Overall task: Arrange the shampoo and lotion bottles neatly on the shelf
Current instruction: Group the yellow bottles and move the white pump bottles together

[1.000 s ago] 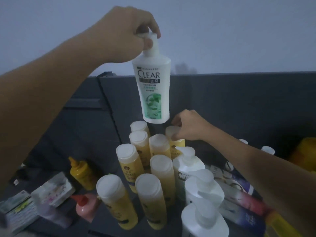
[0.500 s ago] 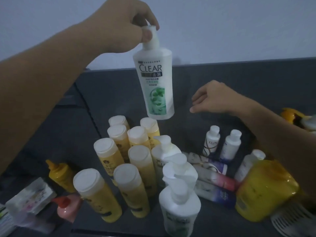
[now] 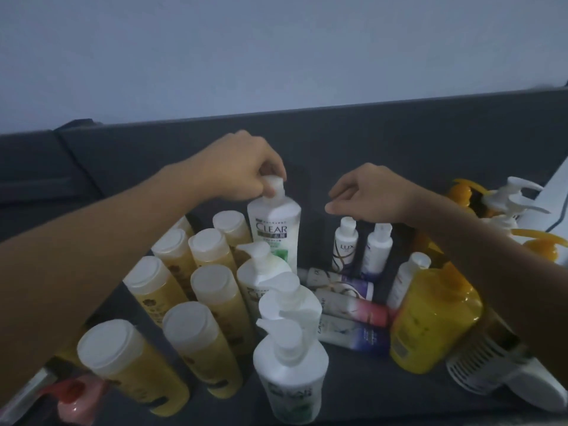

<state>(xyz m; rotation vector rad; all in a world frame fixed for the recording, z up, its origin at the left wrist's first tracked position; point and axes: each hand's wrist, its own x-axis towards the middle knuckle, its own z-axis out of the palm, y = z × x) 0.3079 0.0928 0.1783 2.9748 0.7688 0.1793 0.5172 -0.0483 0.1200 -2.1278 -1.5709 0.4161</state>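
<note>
Dark shelf: left hand pinching CLEAR bottle cap

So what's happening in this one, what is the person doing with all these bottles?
A person is sorting toiletry bottles on a dark shelf. The left hand grips the pump top of a white CLEAR bottle, standing upright at the back of a line of white pump bottles. Yellow bottles stand in rows to their left. The right hand hovers empty above two small white bottles, with three tubes lying flat in front.
</note>
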